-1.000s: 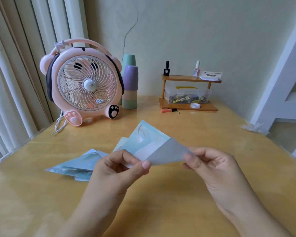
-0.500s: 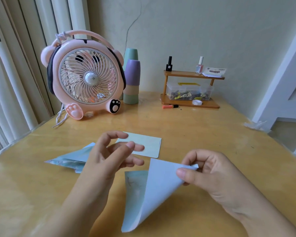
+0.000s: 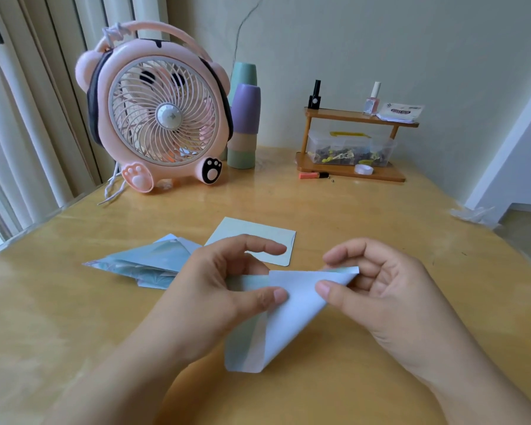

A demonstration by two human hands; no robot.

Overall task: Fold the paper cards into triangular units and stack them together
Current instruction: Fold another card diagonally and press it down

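A smooth pale-blue paper card (image 3: 292,317), curled over into a soft diagonal fold, is held above the glossy wooden bench (image 3: 350,210) near its front edge: its upper corner is pinched by the right hand (image 3: 377,289), its left side by the left hand (image 3: 227,283). Behind the left hand, toward the bench's left edge, sharp-pointed folded triangular units (image 3: 144,262) are piled beside a flat rectangular card (image 3: 258,231).

Cracked pale wall (image 3: 380,41); curtains (image 3: 28,118) at left window; glossy wooden table (image 3: 350,210); daylight.
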